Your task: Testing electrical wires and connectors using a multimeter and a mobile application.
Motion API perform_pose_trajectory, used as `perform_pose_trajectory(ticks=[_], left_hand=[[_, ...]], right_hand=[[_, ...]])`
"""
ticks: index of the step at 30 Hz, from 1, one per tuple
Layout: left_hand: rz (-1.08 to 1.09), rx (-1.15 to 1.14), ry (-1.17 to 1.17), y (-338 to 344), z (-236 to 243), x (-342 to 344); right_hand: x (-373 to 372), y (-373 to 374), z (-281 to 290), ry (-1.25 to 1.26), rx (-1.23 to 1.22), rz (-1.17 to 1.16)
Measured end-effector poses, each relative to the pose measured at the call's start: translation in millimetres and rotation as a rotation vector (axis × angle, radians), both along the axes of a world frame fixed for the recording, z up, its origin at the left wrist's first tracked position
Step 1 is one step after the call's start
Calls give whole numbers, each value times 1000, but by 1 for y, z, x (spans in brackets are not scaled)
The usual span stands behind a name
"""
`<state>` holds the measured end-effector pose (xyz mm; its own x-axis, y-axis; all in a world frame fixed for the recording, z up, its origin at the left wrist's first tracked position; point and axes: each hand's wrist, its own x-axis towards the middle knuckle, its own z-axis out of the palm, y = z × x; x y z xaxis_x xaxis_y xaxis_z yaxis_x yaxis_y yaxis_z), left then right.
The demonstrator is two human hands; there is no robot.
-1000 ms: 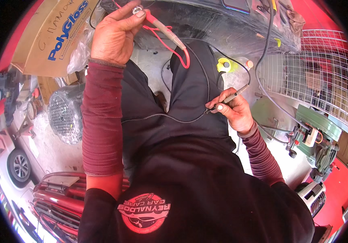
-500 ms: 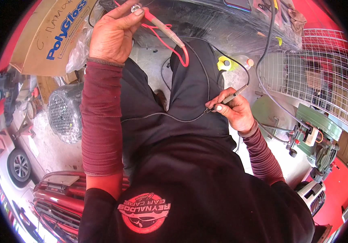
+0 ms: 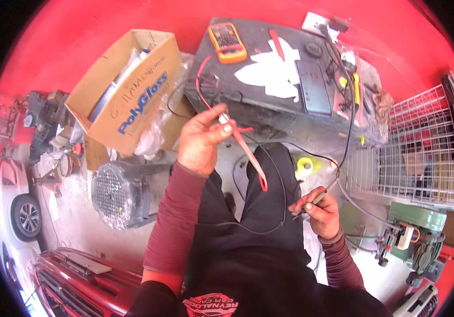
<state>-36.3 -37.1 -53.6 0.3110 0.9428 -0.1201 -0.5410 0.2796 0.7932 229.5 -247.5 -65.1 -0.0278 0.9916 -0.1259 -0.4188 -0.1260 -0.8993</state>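
Observation:
Between the thumb and fingers of my left hand (image 3: 201, 142) is a small silvery piece (image 3: 224, 118), too small to name. Held along with it is a red test lead (image 3: 248, 152), its handle partly wrapped in beige-brown, with a red wire loop at the lower end. My right hand (image 3: 322, 211) is closed around a slim grey-brown pen-shaped probe (image 3: 326, 191), tilted, its lower end near the fingertips. A thin black cable (image 3: 274, 142) curves over my knees to it. Past my left hand, an orange multimeter (image 3: 227, 42) lies on the dark workbench (image 3: 198, 79); a red wire leads toward it.
On the bench are a white cloth (image 3: 264, 74), a phone (image 3: 313, 87) and tools. A cardboard box (image 3: 132, 100) stands left. On the right are a white wire rack (image 3: 422, 153) and a green machine (image 3: 417, 216). A yellow-capped bottle (image 3: 305, 166) stands beyond my right knee.
The view has tipped upward, bringing the multimeter, cloth and whole phone into sight. Both hands appear lower and further right in the picture, still holding the same things.

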Motion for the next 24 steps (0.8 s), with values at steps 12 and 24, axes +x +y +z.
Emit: perform_pose_trajectory(ticks=[12,24], left_hand=[[143,81,26,9,58,26],[254,415,329,79,116,-20]], right_hand=[[-59,138,107,-307,92,174],[34,244,163,-453,195,-108]])
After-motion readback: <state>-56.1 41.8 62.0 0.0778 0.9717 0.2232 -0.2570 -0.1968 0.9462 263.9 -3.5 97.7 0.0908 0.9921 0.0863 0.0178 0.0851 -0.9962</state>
